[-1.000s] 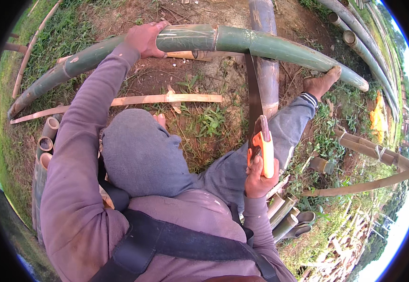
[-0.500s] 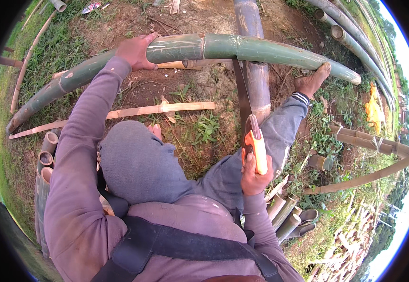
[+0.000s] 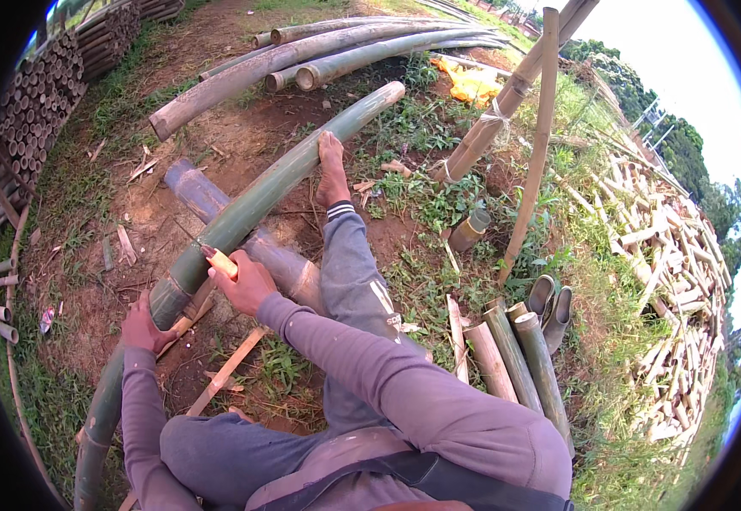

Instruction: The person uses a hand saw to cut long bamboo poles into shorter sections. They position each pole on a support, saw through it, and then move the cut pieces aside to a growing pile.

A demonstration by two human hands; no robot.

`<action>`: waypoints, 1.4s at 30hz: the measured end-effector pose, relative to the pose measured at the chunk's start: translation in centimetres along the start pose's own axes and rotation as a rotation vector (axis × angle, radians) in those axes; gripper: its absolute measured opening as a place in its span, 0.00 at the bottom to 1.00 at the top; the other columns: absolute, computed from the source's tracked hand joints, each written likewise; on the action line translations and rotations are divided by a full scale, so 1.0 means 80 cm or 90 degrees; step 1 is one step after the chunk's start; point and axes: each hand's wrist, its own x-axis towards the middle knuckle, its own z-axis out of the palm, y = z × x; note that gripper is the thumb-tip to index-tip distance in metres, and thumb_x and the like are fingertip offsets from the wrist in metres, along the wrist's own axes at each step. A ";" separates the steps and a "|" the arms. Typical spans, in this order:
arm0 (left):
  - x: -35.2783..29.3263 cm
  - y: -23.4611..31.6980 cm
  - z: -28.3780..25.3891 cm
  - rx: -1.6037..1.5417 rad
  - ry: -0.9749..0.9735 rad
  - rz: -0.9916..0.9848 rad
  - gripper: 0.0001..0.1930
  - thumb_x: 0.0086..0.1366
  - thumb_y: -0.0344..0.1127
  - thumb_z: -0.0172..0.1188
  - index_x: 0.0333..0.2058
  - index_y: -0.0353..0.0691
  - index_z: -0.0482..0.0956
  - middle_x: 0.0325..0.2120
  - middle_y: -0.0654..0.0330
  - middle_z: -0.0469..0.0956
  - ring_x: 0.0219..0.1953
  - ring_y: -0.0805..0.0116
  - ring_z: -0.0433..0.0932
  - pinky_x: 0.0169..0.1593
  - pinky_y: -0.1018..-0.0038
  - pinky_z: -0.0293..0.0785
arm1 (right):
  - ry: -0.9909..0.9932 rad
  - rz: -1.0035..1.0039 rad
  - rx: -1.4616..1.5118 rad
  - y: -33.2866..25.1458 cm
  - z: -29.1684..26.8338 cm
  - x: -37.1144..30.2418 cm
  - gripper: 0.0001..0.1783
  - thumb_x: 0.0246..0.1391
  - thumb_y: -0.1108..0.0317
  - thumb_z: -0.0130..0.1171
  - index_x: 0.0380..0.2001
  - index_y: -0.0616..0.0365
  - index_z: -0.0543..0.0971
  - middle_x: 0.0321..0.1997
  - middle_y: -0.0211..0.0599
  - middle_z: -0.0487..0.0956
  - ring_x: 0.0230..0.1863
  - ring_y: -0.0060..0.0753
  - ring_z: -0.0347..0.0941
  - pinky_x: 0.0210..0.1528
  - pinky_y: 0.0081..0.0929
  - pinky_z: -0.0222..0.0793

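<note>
The green bamboo pole (image 3: 242, 213) runs long and slightly curved from 7 o'clock up to 1 o'clock, smooth-skinned with pale node rings, lying across a grey log (image 3: 242, 234). The left hand (image 3: 142, 325) presses flat on its lower stretch; the right hand (image 3: 247, 283) is closed round an orange-handled knife (image 3: 217, 260) – blade against the pole. A bare foot (image 3: 332, 170) pins it farther up. Bare dirt lies open at 10 o'clock; cut stubs (image 3: 515, 353) crowd 4 o'clock.
</note>
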 end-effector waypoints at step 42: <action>0.004 0.002 0.010 0.047 -0.064 -0.050 0.58 0.47 0.61 0.81 0.75 0.54 0.63 0.65 0.51 0.78 0.63 0.47 0.80 0.66 0.53 0.78 | -0.027 -0.078 0.101 0.067 -0.132 -0.219 0.25 0.66 0.72 0.62 0.64 0.69 0.76 0.60 0.51 0.85 0.61 0.41 0.84 0.63 0.35 0.78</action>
